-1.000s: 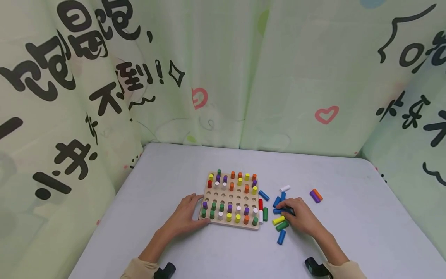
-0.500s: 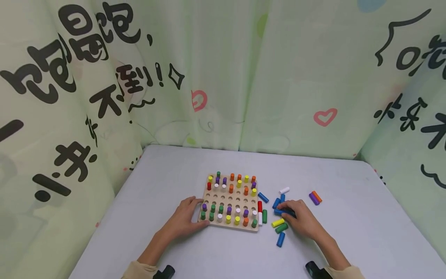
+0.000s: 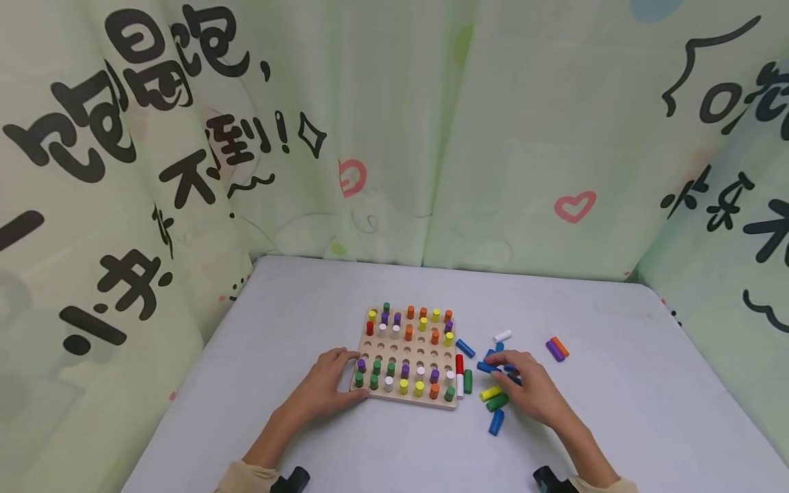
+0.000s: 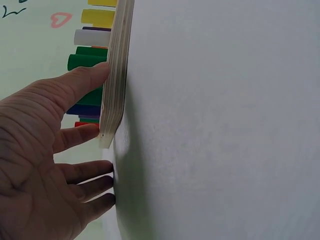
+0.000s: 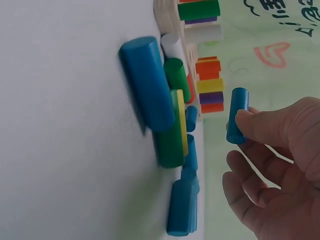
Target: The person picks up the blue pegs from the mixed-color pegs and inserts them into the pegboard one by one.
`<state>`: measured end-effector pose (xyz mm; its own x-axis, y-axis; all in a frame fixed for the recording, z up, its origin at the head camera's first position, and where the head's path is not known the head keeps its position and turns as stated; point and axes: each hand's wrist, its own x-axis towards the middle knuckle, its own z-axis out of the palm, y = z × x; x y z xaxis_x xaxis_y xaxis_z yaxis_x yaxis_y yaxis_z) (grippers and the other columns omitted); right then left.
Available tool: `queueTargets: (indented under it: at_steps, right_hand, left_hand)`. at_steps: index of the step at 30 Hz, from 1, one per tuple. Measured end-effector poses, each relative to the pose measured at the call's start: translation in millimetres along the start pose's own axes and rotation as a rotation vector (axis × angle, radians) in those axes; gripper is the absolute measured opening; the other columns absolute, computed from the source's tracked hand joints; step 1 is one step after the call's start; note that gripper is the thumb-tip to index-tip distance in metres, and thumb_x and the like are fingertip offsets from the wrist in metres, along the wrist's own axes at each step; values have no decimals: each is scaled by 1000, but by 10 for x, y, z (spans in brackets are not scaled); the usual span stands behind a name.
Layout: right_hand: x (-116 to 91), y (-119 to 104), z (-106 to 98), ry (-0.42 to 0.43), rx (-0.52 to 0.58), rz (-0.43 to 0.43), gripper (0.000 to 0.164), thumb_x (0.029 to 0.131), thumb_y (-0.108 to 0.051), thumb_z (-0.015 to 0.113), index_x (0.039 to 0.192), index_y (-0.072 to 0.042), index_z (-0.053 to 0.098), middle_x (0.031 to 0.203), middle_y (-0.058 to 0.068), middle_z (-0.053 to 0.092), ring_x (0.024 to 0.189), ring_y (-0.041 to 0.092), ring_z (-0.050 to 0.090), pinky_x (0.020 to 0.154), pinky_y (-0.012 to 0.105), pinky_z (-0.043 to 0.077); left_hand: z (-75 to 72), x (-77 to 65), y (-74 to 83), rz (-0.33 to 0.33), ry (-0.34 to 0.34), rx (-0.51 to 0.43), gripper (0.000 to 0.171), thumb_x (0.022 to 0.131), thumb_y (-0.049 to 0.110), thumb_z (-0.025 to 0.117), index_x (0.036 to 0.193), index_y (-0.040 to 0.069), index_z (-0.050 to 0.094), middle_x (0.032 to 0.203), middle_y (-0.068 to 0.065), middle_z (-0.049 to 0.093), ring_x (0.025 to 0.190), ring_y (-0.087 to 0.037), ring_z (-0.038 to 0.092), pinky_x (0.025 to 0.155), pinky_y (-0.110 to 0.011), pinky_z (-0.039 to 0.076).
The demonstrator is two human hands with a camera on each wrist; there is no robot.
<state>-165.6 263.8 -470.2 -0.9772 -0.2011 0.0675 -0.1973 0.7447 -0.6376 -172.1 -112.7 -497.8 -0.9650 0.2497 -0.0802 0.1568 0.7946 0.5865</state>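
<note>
A wooden pegboard [image 3: 407, 355] stands on the table, with coloured pegs upright in its far and near rows and bare holes across the middle. My left hand [image 3: 328, 383] rests against its near left corner. In the left wrist view, the thumb [image 4: 90, 78] touches the front edge and the forefinger the left side, both fairly straight; the other fingers stay off the board. To the right of the board, my right hand [image 3: 531, 389] pinches a blue peg [image 5: 238, 116] between thumb and forefinger, lifted above the table in the right wrist view. Its remaining fingers are loosely bent.
Loose pegs lie around my right hand: a yellow one [image 3: 490, 393], a green one [image 3: 496, 402], a white one [image 3: 502, 336] and several blue. Red, white and green pegs lie along the board's right edge. A purple peg [image 3: 555, 351] and an orange peg [image 3: 560, 346] lie farther right.
My right hand has picked up a blue peg from the pile and raised it slightly, uncovering other blue pegs beneath. My left hand stays at the board's corner.
</note>
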Motion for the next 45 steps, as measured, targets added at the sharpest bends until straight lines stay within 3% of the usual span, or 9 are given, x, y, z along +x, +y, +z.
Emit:
queueTargets:
  at_steps: [9,21,34,45]
  right_hand:
    - [24,-121,65,17,45,-13,24,96,-3,68,120,-8,67,115,7,69,111,27,61,94,47,54]
    - [64,-246,154,-2,81,-29,24,98,-7,68,122,-9,66,113,3,69,102,18,62,85,29,54]
    - [129,-387,218,-11,139,-31,21,100,-8,65,121,-9,66,114,4,70,100,18,64,87,32,55]
    - [225,-467,271,-29,196,-53,22,100,-7,65,122,-8,66,115,8,69,92,15,67,81,24,56]
  left_hand:
    - [6,15,-28,12,3,3,69,84,42,83,140,10,57,148,-23,50,140,-42,43,109,-61,40]
    - [-24,43,-38,21,-2,-5,67,83,43,84,137,14,59,142,-16,55,136,-37,48,109,-57,42]
    - [-35,79,-77,5,-10,3,67,78,46,87,133,18,61,130,-13,58,126,-34,53,104,-56,46]
    - [-120,90,-66,4,-32,-28,59,78,40,89,125,13,64,122,-10,59,121,-31,53,104,-54,47]
